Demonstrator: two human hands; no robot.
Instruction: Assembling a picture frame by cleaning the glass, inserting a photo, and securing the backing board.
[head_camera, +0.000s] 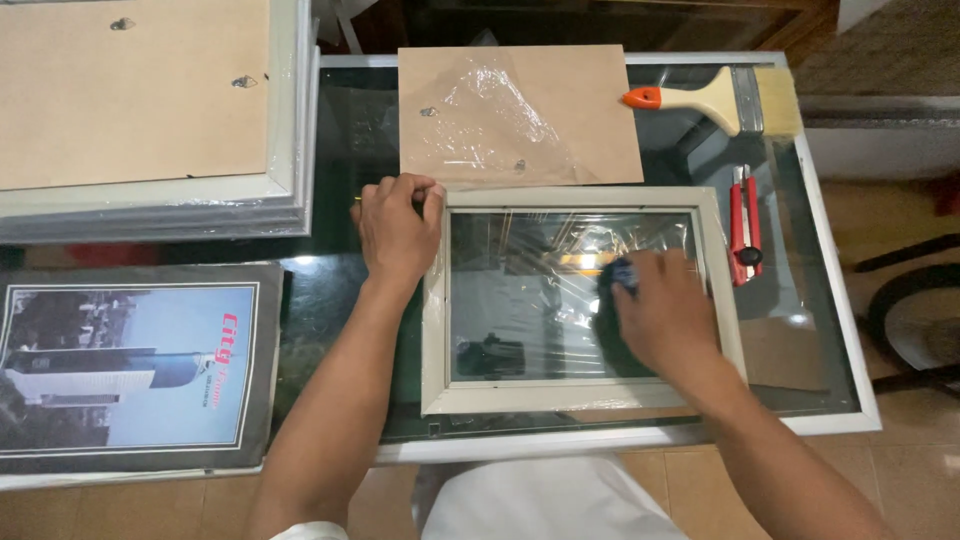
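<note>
Left hand (398, 228) grips top-left corner of frame (575, 398) on counter (830, 330). Right hand (660, 310) closed on dark cloth (612, 330), pressed to glass (520, 290).

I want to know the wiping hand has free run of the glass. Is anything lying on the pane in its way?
Nothing visible does. The right hand presses a dark cloth on the glass of the picture frame; the rest of the pane is bare. The left hand grips the frame's top-left corner, off the glass.
</note>
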